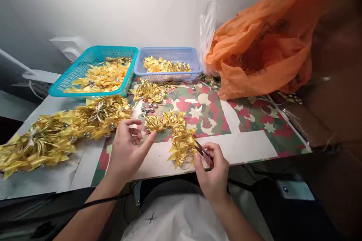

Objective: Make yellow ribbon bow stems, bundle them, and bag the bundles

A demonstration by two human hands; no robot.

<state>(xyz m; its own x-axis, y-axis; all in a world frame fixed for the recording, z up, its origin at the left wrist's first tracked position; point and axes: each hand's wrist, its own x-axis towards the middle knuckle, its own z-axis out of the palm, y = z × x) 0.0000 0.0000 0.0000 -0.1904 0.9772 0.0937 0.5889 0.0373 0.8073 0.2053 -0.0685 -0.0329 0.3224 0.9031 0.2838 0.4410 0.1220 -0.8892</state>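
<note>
While the left grip [126, 150] gapes and the right grip [214, 171] pinches a tool [201, 151], flowers [182, 141] lie before two baskets [169, 77].

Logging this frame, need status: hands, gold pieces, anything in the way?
Left hand open, seemingly empty. Right hand gripping dark-tipped tool beside gold ribbon pieces. Pieces lie in a bent row between hands; loose silver beads beyond, touching neither hand.

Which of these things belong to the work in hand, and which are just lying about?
Likely part of it:
tool in the right hand
gold ornaments at its tip
silver beads
teal basket, blue basket, holding similar ornaments

Probably just lying about:
orange bag
clear plastic
white device
</note>
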